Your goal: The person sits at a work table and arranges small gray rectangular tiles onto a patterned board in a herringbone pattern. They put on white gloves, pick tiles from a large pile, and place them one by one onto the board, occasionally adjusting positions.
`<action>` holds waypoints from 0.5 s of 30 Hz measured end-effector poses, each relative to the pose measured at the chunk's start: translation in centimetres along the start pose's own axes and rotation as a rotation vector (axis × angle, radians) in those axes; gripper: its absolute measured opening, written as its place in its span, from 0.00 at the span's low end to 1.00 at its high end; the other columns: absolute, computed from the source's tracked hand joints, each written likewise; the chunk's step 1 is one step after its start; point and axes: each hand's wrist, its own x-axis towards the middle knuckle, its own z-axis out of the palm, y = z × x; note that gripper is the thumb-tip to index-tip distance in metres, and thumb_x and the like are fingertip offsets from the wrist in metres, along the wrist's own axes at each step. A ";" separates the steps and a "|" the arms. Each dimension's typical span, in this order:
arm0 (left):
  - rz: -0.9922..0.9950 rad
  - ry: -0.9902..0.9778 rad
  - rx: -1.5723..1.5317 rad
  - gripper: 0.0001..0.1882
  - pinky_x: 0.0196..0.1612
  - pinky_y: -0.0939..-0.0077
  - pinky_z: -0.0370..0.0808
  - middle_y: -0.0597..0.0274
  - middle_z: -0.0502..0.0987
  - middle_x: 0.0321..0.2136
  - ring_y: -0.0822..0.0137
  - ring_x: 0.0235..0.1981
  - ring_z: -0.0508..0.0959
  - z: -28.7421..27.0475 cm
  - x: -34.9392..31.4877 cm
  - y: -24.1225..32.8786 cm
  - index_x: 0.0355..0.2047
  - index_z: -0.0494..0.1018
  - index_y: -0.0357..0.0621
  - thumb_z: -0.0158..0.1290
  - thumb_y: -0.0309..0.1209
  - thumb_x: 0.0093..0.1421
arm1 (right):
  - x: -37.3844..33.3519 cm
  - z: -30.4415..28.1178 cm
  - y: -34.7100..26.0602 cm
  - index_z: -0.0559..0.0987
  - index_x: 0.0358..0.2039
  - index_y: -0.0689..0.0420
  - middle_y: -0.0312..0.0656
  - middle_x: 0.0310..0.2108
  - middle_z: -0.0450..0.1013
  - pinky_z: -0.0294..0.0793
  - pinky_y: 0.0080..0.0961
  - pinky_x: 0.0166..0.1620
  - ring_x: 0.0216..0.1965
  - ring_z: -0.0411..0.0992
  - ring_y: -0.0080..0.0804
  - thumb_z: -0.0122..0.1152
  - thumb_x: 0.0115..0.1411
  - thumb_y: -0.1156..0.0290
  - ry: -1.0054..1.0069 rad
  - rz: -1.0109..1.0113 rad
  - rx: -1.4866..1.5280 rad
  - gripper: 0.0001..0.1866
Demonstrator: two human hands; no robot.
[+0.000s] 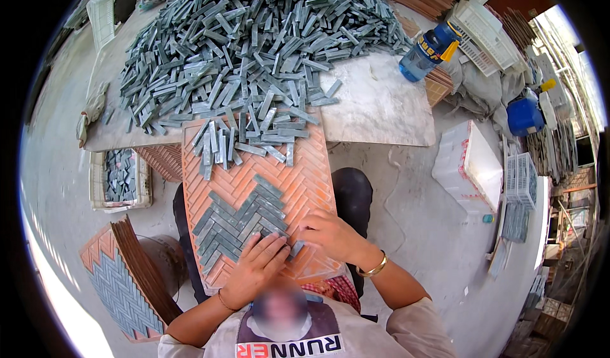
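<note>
An orange herringbone-grooved tray (312,192) slopes across my lap, its far end against the table. Grey-green stone strips (244,217) fill part of its middle in a zigzag pattern. My left hand (262,256) lies over the near right part of these laid strips, fingers stretched out and nothing gripped. Just right of it, my right hand (332,236) has its fingers pinched together at a single stone strip (297,249), low over the grooves. The fingertips partly hide this strip. Loose strips (248,138) lie scattered on the tray's far end.
A large heap of stone strips (254,46) covers much of the table (381,103). A blue water bottle (422,53) stands at its right. To the left are a crate of tile pieces (119,177) and a stack of trays (127,282). A white box (467,167) stands right.
</note>
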 end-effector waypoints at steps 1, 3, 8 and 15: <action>0.008 0.007 -0.006 0.22 0.61 0.55 0.57 0.54 0.68 0.52 0.57 0.56 0.66 0.2 0.1 0.0 0.49 0.69 0.38 0.48 0.30 0.52 | 0.1 -0.2 0.0 0.76 0.31 0.56 0.34 0.35 0.71 0.70 0.26 0.43 0.39 0.68 0.34 0.59 0.46 0.76 -0.005 -0.019 -0.010 0.09; 0.023 0.023 -0.020 0.21 0.61 0.56 0.58 0.55 0.69 0.50 0.57 0.55 0.67 0.4 0.3 0.0 0.47 0.70 0.38 0.48 0.30 0.52 | 0.4 -0.6 0.0 0.77 0.31 0.56 0.35 0.35 0.71 0.70 0.26 0.43 0.39 0.68 0.34 0.57 0.48 0.75 -0.017 -0.057 -0.029 0.07; 0.050 0.019 -0.004 0.23 0.60 0.57 0.59 0.55 0.69 0.50 0.57 0.53 0.68 0.6 0.7 -0.1 0.48 0.70 0.38 0.47 0.32 0.52 | 0.9 -0.6 1.0 0.77 0.29 0.56 0.34 0.34 0.71 0.70 0.26 0.42 0.39 0.69 0.33 0.55 0.49 0.74 -0.054 -0.139 -0.005 0.06; 0.079 0.019 -0.002 0.23 0.59 0.58 0.61 0.54 0.71 0.48 0.57 0.52 0.69 0.8 1.0 -0.4 0.48 0.71 0.37 0.48 0.32 0.51 | 1.6 0.0 2.0 0.77 0.30 0.56 0.35 0.37 0.72 0.70 0.27 0.43 0.40 0.69 0.33 0.62 0.48 0.74 -0.075 -0.121 0.018 0.07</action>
